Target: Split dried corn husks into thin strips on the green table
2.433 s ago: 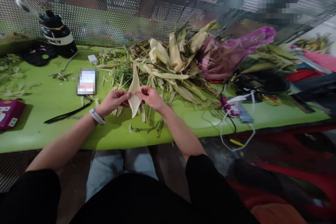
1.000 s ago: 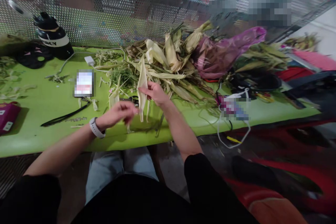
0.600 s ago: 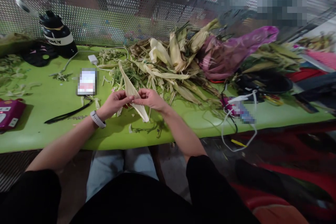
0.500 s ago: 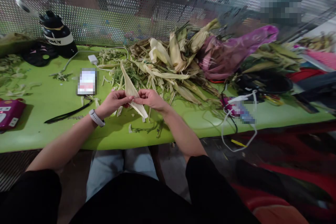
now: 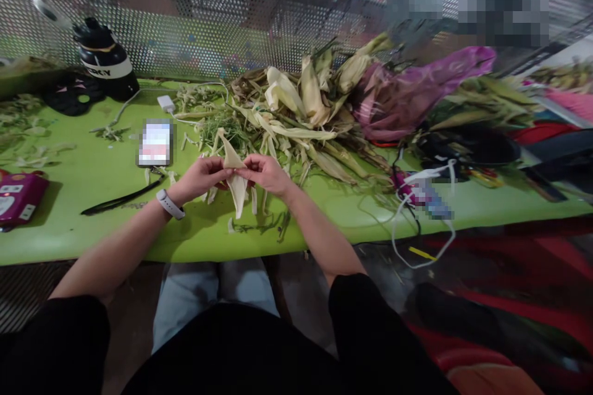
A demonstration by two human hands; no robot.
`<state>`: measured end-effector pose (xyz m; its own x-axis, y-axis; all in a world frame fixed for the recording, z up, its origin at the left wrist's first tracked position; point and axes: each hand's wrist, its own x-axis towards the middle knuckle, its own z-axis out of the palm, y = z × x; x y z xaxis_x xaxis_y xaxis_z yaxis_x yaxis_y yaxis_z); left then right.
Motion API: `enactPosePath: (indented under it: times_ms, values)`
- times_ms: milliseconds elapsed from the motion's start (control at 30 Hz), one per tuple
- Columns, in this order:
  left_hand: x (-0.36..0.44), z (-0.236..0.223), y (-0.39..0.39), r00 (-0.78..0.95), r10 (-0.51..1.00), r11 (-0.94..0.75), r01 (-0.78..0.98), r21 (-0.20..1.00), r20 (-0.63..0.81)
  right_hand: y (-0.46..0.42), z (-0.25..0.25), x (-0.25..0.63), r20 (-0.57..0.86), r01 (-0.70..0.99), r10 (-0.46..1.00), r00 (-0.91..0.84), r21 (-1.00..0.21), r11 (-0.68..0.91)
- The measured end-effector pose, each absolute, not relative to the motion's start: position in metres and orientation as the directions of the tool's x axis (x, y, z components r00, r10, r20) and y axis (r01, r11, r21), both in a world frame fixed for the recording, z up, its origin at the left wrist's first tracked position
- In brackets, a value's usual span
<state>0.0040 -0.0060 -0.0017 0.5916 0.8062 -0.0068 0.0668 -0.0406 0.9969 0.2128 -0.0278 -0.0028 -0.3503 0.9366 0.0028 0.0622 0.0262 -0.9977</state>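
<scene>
My left hand (image 5: 200, 176) and my right hand (image 5: 267, 173) meet over the green table (image 5: 83, 222), both pinched on one pale corn husk strip (image 5: 237, 188). The strip is folded between the fingers: its top bends over at my fingertips and its pointed end hangs down toward the table. A white watch is on my left wrist. Just behind my hands lies a big pile of corn husks (image 5: 301, 117). Loose husk scraps (image 5: 259, 225) lie on the table below my hands.
A phone (image 5: 155, 143) and a black strap (image 5: 120, 199) lie left of my hands. Behind stand a black bottle (image 5: 107, 60) and a perforated metal screen (image 5: 222, 12). A purple plastic bag (image 5: 407, 92) and white cables (image 5: 417, 210) are at right, a magenta pouch (image 5: 18, 194) at far left.
One second ago my left hand was pulled back from the strip; it came back and took hold. The long upright strip has since been folded down at its top.
</scene>
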Motion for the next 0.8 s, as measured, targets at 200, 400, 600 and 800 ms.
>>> enactPosePath:
  times_ms: [200, 400, 600, 800]
  values:
    - [0.003, 0.0, -0.005, 0.611, 0.788, -0.206, 0.141, 0.968, 0.079, -0.027, -0.004, 0.221, -0.045, 0.129, 0.896, -0.442, -0.991, 0.014]
    - [0.002, 0.009, -0.008, 0.626, 0.775, -0.256, 0.193, 0.947, 0.082, -0.027, -0.007, 0.218, -0.031, 0.141, 0.899, -0.436, -0.989, 0.035]
    - [0.001, 0.009, -0.007, 0.64, 0.766, -0.3, 0.274, 0.914, 0.06, -0.029, -0.007, 0.215, 0.003, 0.2, 0.914, -0.406, -0.976, 0.091]
    - [0.001, 0.011, -0.008, 0.593, 0.803, -0.385, 0.449, 0.806, 0.054, -0.034, -0.002, 0.21, 0.046, 0.459, 0.928, -0.37, -0.86, 0.225]
